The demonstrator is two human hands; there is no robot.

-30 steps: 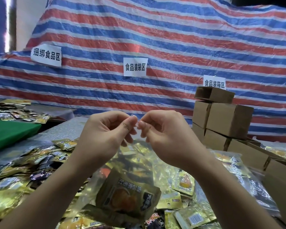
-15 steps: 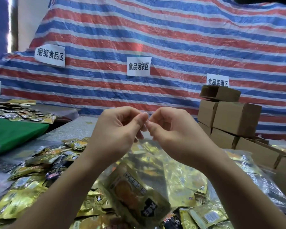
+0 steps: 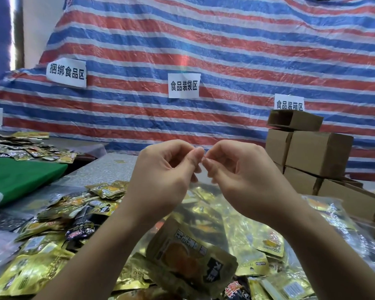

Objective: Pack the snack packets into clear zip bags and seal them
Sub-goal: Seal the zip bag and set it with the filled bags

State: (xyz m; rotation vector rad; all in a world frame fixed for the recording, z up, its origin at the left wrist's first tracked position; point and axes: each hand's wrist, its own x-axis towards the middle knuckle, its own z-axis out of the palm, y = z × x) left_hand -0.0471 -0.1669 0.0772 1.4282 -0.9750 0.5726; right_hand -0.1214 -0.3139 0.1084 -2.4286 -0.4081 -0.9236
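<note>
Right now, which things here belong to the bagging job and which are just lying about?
Job: left hand and right hand pinching the clear zip bag; gold snack packet inside; loose packets.

Lying about: cardboard boxes, green cloth, paper signs.

a grey speckled table is carrying a heap of gold snack packets, filled clear bags, stacked cardboard boxes and a green cloth.

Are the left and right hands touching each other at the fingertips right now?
Touching. The head view shows the left hand and right hand meeting fingertip to fingertip, no gap between them, pinching the top of the clear bag.
</note>
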